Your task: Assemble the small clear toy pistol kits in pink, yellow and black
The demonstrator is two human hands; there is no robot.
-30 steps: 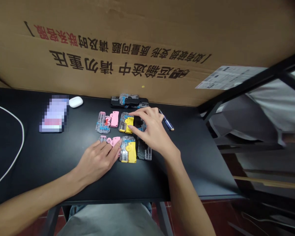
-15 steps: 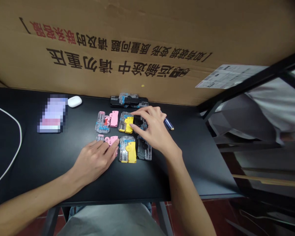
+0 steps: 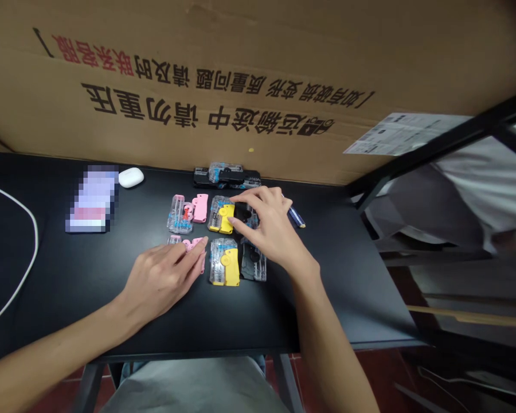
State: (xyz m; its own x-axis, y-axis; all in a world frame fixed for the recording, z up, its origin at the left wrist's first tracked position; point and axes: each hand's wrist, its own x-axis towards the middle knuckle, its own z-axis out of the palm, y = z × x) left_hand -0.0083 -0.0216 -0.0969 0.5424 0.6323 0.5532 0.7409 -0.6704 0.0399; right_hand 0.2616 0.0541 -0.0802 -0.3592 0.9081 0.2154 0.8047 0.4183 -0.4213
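Note:
Small clear plastic gadgets with coloured parts lie in two rows on the black table. The far row has a pink one, a yellow one and a black one. The near row has a pink one, a yellow one and a black one. My left hand lies flat over the near pink gadget, fingers stretched out. My right hand curls its fingertips around the far black gadget, thumb against the yellow one beside it.
A stack of black and clear gadgets sits against the big cardboard box at the back. A blue pen lies right of my hand. A white earbud case, a blurred flat object and a white cable are at left.
My right hand has closed its fingers down onto the far black gadget. My left hand has slid slightly left and back over the near pink gadget.

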